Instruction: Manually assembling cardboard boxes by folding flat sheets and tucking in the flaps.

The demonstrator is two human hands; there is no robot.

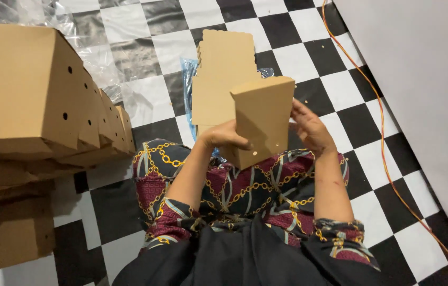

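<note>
a row of folded cardboard boxes (38,95) stands at the left on the checkered floor (144,100). the left hand (226,135) grips the near side of a half-folded box (261,119) held above the lap, over a stack of flat cardboard (218,74). the right hand (311,127) presses its far side, fingers curled. an orange cord (380,132) runs along the wall.
</note>
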